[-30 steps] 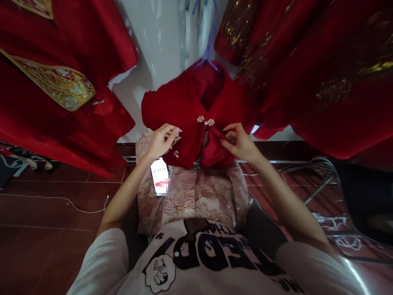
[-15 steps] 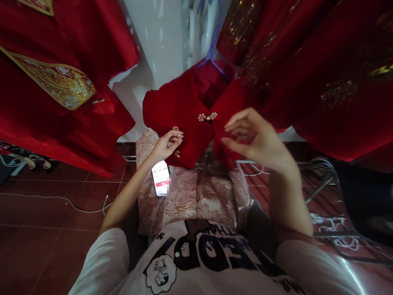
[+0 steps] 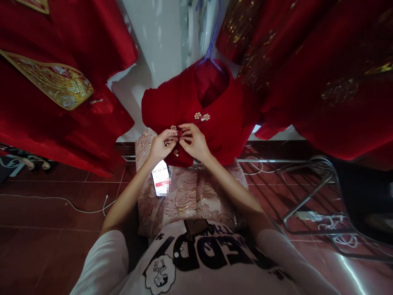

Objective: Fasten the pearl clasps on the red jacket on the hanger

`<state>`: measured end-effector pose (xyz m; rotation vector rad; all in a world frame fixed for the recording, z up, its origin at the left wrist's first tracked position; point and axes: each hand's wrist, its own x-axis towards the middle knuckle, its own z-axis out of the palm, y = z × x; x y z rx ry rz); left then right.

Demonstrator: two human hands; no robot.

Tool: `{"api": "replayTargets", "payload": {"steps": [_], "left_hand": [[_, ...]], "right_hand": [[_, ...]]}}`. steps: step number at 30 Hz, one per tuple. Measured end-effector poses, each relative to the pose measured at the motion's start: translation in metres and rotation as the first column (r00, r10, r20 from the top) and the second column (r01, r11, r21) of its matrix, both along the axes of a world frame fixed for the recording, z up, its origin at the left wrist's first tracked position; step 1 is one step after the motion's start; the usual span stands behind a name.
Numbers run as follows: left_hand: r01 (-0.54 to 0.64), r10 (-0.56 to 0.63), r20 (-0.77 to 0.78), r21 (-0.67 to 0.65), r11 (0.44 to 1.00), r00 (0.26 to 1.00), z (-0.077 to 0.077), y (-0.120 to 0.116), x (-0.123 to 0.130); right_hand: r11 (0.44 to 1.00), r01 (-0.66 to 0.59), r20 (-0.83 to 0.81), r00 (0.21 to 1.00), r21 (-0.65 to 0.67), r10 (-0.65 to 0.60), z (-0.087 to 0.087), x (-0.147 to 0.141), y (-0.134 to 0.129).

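Note:
A red jacket (image 3: pixel 224 123) on a purple hanger (image 3: pixel 209 53) has its lower part over my lap. Flower-shaped pearl buttons (image 3: pixel 202 116) fasten at its neckline, and more pearl flowers (image 3: pixel 176 153) sit lower on the left side of the front. My left hand (image 3: pixel 162 144) pinches the red cloth beside these lower flowers. Fingertip to fingertip with it, my right hand (image 3: pixel 195 143) also pinches there, with a small bit of red showing between them. The exact piece under the fingers is partly hidden.
On my lap lies a pink-gold brocade fabric (image 3: pixel 181 180), with a lit phone (image 3: pixel 160 180) showing a timer. Red embroidered garments (image 3: pixel 70 86) hang left and right. A metal-framed chair (image 3: pixel 334 184) and white cables (image 3: pixel 340 233) are on the right.
My right hand has moved left and down from the jacket's right side to meet my left hand. The jacket's right front now lies flatter across. My left hand has barely shifted.

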<state>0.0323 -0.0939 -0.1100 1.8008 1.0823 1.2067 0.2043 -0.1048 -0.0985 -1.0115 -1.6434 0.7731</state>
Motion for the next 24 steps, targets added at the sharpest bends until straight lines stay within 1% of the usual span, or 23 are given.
{"api": "replayTargets", "payload": {"steps": [3,6,10,15,20,24], "left_hand": [[-0.002,0.002,0.013,-0.023,1.000,1.000,0.000,0.001,-0.001],[0.017,-0.017,0.005,-0.027,0.999,1.000,0.002,0.000,-0.002],[-0.020,0.020,-0.007,0.009,1.000,1.000,0.005,-0.003,0.000],[-0.076,0.078,-0.027,0.081,0.994,0.997,0.009,-0.006,0.001],[-0.097,0.107,-0.074,0.129,0.987,0.992,0.011,-0.007,0.001],[-0.134,0.145,-0.058,0.155,0.979,0.988,0.014,-0.009,0.003]], "right_hand": [[0.999,-0.041,0.010,0.999,0.014,0.040,-0.002,0.004,-0.002],[0.999,-0.020,0.021,1.000,0.030,0.019,-0.002,0.006,-0.001],[1.000,0.008,0.014,1.000,0.019,-0.008,-0.002,0.005,0.000],[0.997,0.075,0.008,0.997,0.011,-0.075,-0.003,0.004,0.000],[0.996,0.077,0.010,0.997,0.039,-0.077,-0.002,0.000,-0.002],[0.996,0.076,0.005,0.997,0.053,-0.077,0.000,0.000,-0.003]]}}
